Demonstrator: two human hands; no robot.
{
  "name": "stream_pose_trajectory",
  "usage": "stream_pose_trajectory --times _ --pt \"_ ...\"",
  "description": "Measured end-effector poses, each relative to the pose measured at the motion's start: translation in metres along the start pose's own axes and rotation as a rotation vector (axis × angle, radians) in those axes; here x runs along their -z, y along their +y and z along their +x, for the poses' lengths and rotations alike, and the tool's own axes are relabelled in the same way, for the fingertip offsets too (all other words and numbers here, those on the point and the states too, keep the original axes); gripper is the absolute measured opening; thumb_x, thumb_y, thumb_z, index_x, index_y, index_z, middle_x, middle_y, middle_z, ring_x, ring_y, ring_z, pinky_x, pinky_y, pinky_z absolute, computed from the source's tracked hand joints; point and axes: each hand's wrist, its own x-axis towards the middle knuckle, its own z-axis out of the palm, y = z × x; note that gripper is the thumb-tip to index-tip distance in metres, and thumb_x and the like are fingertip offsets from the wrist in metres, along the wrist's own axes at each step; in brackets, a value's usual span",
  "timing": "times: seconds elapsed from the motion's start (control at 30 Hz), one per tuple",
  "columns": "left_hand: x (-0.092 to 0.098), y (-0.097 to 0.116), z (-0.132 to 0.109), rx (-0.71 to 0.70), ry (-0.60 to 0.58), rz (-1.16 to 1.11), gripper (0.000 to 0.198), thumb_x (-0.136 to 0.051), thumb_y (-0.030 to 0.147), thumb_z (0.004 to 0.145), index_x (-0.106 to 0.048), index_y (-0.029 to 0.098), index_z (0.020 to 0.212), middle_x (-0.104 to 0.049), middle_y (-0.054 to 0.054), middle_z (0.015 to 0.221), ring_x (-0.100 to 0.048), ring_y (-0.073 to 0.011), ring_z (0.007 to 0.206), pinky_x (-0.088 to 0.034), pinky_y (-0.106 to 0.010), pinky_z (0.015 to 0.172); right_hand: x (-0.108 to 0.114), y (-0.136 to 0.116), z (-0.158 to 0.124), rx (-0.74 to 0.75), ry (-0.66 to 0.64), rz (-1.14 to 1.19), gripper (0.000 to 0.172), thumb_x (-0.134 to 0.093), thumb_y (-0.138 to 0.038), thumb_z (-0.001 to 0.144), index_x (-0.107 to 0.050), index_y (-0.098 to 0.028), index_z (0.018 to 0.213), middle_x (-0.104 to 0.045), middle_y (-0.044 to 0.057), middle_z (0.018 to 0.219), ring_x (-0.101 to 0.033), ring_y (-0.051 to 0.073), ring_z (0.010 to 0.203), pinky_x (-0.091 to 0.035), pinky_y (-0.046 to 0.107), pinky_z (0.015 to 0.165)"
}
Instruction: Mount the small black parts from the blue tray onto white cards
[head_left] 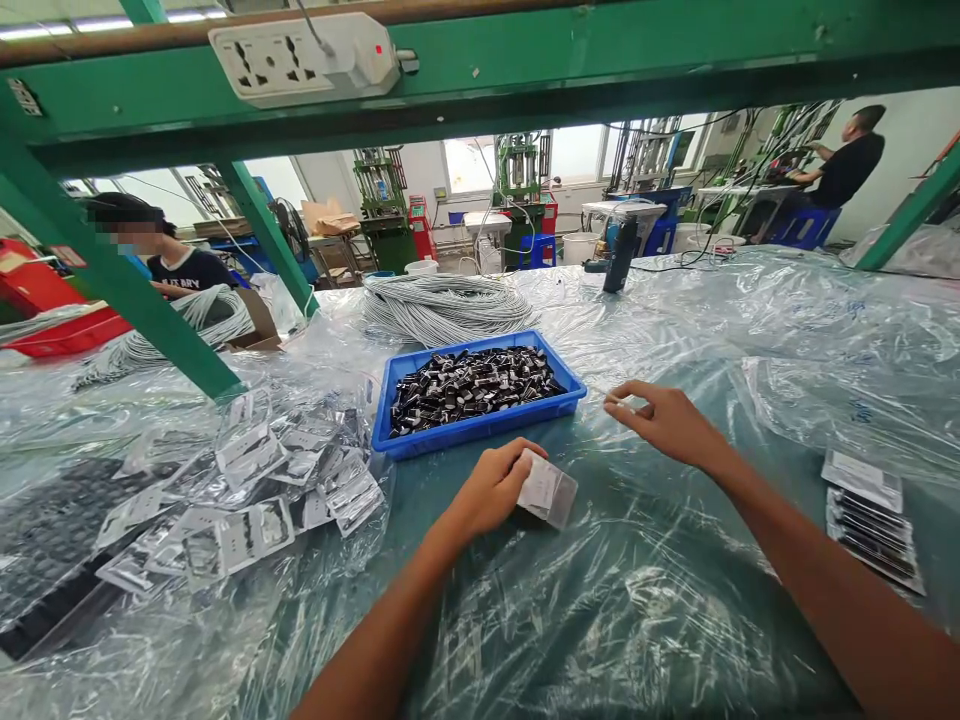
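Observation:
My left hand [491, 490] is closed on a small clear plastic packet [551, 492] with a white printed label, held just over the plastic-covered table. To its right, my right hand [664, 425] hovers beside the tray's right corner. Its fingers are loosely curved with a gap above the thumb, and I see nothing held there. Between and beyond my hands stands a blue tray [469, 437] heaped with small black and silver pieces [480, 380]. They are too small to name.
Filled labelled packets [247, 520] lie piled at left, near a mass of dark packets [60, 540]. A stack of packets [874, 520] is at right. Coiled grey cable [450, 305] lies behind the tray. A green frame [525, 70] with a power strip [300, 60] crosses above. Two people sit beyond.

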Motion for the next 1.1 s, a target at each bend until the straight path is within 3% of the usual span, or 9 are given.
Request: stream_pose_trajectory --times 0.07,0.17,0.23,0.33,0.47,0.63,0.83,1.1 --pt "-0.001 -0.005 0.003 0.077 0.08 0.169 0.033 -0.034 0.027 0.092 -0.063 0.017 0.106 -0.068 -0.007 0.093 -0.063 -0.022 0.086 -0.049 -0.034 0.076 0.0 -0.004 -0.001 -0.057 0.068 0.133 0.04 -0.051 -0.059 0.087 -0.058 -0.021 0.075 -0.045 -0.003 0.053 -0.036 0.011 0.044 -0.028 0.027 0.047" --pt "0.003 -0.014 0.004 0.053 0.17 0.447 0.038 -0.051 0.026 0.084 -0.058 0.015 0.119 -0.061 -0.015 0.119 -0.056 -0.0296 0.112 -0.044 -0.045 0.098 -0.009 -0.014 -0.002 -0.039 0.063 0.402 0.051 -0.051 -0.063 0.086 -0.042 -0.021 0.058 -0.034 -0.005 0.05 -0.03 0.01 0.046 -0.024 0.027 0.047" --pt "0.006 -0.017 0.003 -0.056 0.087 0.465 0.05 -0.062 0.033 0.08 -0.054 0.016 0.127 -0.055 -0.015 0.13 -0.052 -0.0295 0.119 -0.042 -0.045 0.103 -0.02 -0.021 -0.004 -0.039 -0.011 0.656 0.056 -0.052 -0.063 0.086 -0.034 -0.022 0.052 -0.03 -0.006 0.048 -0.026 0.008 0.045 -0.021 0.027 0.046" --pt "0.003 -0.015 0.001 -0.175 -0.131 0.401 0.056 -0.071 0.045 0.076 -0.057 0.021 0.124 -0.058 -0.01 0.122 -0.057 -0.0255 0.111 -0.046 -0.038 0.098 -0.039 -0.033 -0.006 -0.083 -0.081 1.083 0.058 -0.057 -0.057 0.086 -0.028 -0.021 0.049 -0.023 -0.008 0.047 -0.018 0.007 0.042 -0.014 0.027 0.044" --pt "-0.024 -0.004 0.002 -0.096 -0.087 0.426 0.055 -0.069 0.055 0.077 -0.058 0.018 0.116 -0.06 -0.01 0.109 -0.059 -0.0268 0.101 -0.048 -0.039 0.09 -0.063 -0.043 -0.008 -0.152 -0.03 1.411 0.061 -0.059 -0.052 0.085 -0.023 -0.021 0.047 -0.016 -0.009 0.044 -0.012 0.006 0.039 -0.012 0.027 0.041" --pt "-0.048 0.005 0.002 -0.046 -0.024 0.447 0.058 -0.069 0.054 0.077 -0.056 0.016 0.117 -0.059 -0.011 0.111 -0.058 -0.0291 0.104 -0.047 -0.042 0.09 -0.076 -0.043 -0.005 -0.195 0.011 1.441 0.062 -0.06 -0.052 0.083 -0.023 -0.021 0.045 -0.016 -0.009 0.042 -0.01 0.005 0.037 -0.007 0.026 0.039" --pt "-0.048 0.006 0.001 -0.012 -0.02 0.432 0.056 -0.072 0.054 0.075 -0.057 0.015 0.113 -0.06 -0.011 0.11 -0.058 -0.0292 0.103 -0.047 -0.042 0.09 -0.075 -0.045 -0.007 -0.158 0.086 1.351 0.062 -0.059 -0.054 0.085 -0.024 -0.021 0.045 -0.016 -0.009 0.042 -0.011 0.005 0.037 -0.008 0.025 0.04" --pt "-0.047 0.007 0.002 -0.053 -0.045 0.514 0.051 -0.066 0.056 0.08 -0.058 0.015 0.11 -0.06 -0.012 0.109 -0.059 -0.0295 0.102 -0.048 -0.042 0.086 -0.099 -0.049 -0.01 -0.099 0.14 1.334 0.063 -0.065 -0.053 0.08 -0.026 -0.021 0.042 -0.018 -0.009 0.04 -0.014 0.004 0.035 -0.01 0.026 0.039"
